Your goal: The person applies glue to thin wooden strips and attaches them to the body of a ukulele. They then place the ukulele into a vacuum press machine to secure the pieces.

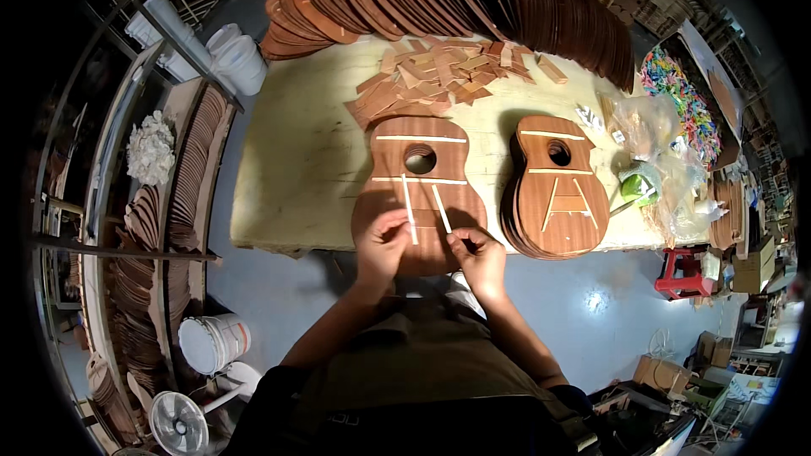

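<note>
A brown guitar-shaped wood panel (384, 197) with a round sound hole lies at the table's front edge. Two pale strips cross it, one above the hole and one below. My left hand (384, 245) pinches a thin pale wooden strip (408, 203) slanting over the panel's lower part. Between the fingertips of my right hand (480, 260) is the lower end of a second wooden strip (441, 206), leaning the opposite way. To the right, a stack of similar panels (541, 232) has an A-shaped set of strips on its top one.
Loose flat wood pieces (431, 76) are heaped behind the panel on the pale table (287, 160). A long row of thin curved boards (380, 0) lines the back. Plastic bags (646, 127) lie at right. A red stool (683, 274) and a white bucket (211, 344) stand on the floor.
</note>
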Demonstrator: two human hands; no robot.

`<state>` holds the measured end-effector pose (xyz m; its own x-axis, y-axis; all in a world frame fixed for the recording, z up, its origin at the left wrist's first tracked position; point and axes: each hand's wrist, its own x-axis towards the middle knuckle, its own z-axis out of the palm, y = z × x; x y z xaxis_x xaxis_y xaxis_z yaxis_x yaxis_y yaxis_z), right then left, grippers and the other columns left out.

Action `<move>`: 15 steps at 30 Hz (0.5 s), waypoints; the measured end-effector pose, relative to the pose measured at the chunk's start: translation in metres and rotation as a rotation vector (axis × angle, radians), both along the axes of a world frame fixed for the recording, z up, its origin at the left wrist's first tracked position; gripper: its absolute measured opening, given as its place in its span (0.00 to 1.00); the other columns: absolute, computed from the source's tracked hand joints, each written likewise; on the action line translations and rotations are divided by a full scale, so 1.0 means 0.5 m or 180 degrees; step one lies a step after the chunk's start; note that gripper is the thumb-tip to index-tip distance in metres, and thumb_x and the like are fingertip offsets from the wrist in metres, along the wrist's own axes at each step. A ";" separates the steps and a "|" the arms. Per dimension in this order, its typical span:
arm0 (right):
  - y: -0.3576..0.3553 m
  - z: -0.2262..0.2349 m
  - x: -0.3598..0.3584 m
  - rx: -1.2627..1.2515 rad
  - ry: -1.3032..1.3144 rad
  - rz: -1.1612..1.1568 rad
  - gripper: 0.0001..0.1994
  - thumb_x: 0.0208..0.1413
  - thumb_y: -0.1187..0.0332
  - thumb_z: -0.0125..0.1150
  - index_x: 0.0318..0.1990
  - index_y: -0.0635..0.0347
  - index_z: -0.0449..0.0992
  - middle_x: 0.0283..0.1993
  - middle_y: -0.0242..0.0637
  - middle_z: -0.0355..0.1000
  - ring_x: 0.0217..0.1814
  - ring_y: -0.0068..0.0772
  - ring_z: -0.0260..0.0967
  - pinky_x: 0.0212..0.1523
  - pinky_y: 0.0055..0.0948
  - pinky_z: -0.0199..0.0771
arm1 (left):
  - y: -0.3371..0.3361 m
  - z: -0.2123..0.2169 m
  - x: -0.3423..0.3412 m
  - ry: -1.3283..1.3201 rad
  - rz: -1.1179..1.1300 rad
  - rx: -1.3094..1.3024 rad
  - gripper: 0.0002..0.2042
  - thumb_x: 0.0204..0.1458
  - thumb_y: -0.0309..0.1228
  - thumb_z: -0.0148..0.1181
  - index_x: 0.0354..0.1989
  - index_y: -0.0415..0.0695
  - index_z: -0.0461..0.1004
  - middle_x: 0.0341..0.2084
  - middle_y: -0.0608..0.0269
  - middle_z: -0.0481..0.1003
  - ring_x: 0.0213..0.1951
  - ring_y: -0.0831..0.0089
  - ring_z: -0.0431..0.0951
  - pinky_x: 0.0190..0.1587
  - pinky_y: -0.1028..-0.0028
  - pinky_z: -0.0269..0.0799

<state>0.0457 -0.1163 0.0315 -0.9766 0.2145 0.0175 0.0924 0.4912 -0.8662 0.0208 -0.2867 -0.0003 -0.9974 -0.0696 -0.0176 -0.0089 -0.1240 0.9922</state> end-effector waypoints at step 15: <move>-0.019 -0.063 -0.010 0.1982 0.1280 -0.0012 0.08 0.49 0.77 0.63 0.36 0.56 0.83 0.27 0.39 0.72 0.29 0.38 0.72 0.29 0.33 0.74 | -0.105 -0.007 -0.036 0.0705 -0.0370 -0.2607 0.12 0.41 0.20 0.60 0.37 0.41 0.77 0.28 0.53 0.74 0.29 0.56 0.75 0.32 0.63 0.71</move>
<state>0.0405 -0.1257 -0.0001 -0.8683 0.0515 0.4933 -0.1706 0.9029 -0.3945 0.0027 -0.3394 -0.0038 -0.9735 0.1276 0.1896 0.2275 0.6224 0.7489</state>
